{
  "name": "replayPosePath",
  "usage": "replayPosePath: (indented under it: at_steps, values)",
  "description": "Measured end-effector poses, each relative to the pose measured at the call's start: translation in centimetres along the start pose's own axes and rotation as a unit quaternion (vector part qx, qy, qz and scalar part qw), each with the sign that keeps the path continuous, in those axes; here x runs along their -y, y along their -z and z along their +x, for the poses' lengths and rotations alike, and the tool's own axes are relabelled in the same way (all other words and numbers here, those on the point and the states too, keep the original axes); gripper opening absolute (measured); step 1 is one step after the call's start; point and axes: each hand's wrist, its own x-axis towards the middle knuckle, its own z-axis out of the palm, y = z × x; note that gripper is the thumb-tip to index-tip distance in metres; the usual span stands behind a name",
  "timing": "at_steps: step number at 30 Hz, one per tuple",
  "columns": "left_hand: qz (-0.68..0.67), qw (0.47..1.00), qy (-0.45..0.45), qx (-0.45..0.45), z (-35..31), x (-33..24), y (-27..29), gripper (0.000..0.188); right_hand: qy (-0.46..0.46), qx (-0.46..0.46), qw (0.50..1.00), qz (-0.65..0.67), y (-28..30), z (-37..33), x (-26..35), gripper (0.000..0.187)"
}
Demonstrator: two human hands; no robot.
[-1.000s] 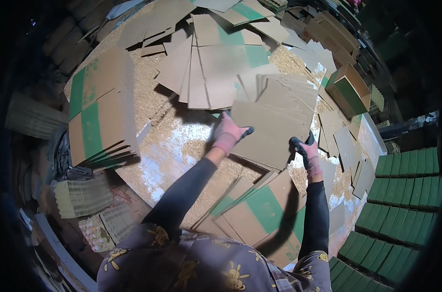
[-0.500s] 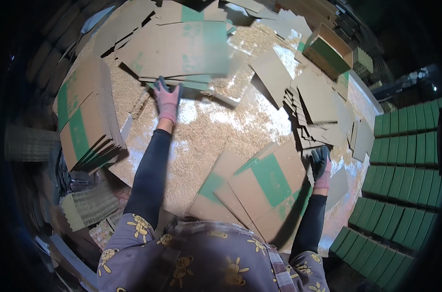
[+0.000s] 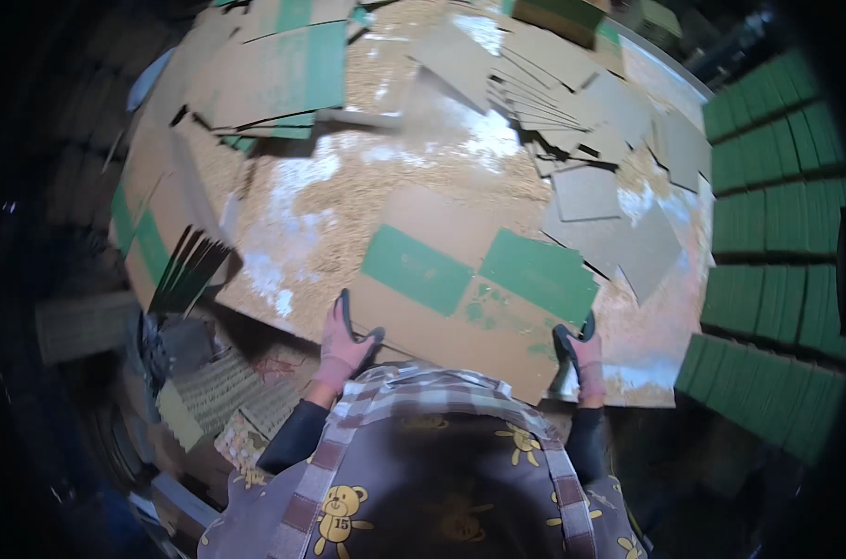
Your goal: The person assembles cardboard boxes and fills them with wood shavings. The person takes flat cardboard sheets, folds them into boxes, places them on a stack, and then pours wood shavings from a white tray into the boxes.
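Note:
A small pile of flat brown cardboard sheets with green printed panels point(image 3: 414, 321) lies at the table's near edge, right in front of me. My left hand point(image 3: 348, 343), in a pink glove with dark fingertips, holds the pile's left edge, thumb and fingers apart around it. On the opposite side my right hand point(image 3: 579, 354), gloved the same way, grips the right edge with its thumb toward the sheets. Parts of the fingers are hidden by the cardboard. The sheets overlap unevenly, their edges fanned at the right.
Wood shavings cover much of the table point(image 3: 348, 200). A cardboard stack point(image 3: 143, 224) stands left, another large stack point(image 3: 265, 79) far left. Loose grey-brown boards point(image 3: 619, 112) lie at the right. Rows of green boxes point(image 3: 768, 224) line the right side. Corrugated pieces point(image 3: 209, 391) sit low left.
My left hand has come back from the far-left stack to the near pile. My right hand has left the loose boards and moved down to the pile's right edge. The view has shifted.

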Motion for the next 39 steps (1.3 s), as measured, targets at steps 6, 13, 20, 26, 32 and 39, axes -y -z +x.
replayPosePath:
  at_steps: [6, 13, 20, 26, 32, 39]
  values:
    - [0.011, 1.000, -0.010, -0.007, 1.3, -1.7, 3.7, 0.077, 0.237, -0.202, 0.894, -0.322, -1.4, 0.3, 4.7, 0.085]
    - [0.154, 0.808, -0.029, -0.568, 4.5, 10.4, 25.4, 0.065, 0.201, 0.169, 0.962, 0.068, -18.8, -4.6, 16.5, 0.061]
    - [0.181, 0.929, -0.117, -0.300, 5.4, 27.2, 40.1, 0.068, 0.199, 0.426, 0.879, -0.074, -48.3, -3.2, 27.3, 0.078]
    - [-0.104, 0.956, -0.132, -0.241, 6.1, 30.4, 39.3, 0.096, 0.579, 0.445, 0.683, -0.033, -64.4, 0.4, 27.3, 0.075]
    - [0.112, 0.931, -0.191, -0.291, 1.6, 26.2, 32.8, 0.077, 0.552, 0.302, 0.775, 0.050, -57.2, -0.4, 26.4, 0.039]
    - [-0.276, 0.926, -0.134, -0.218, -7.3, 9.8, 17.7, 0.044, 0.386, 0.365, 0.839, 0.115, -31.6, -1.8, 21.2, 0.040]
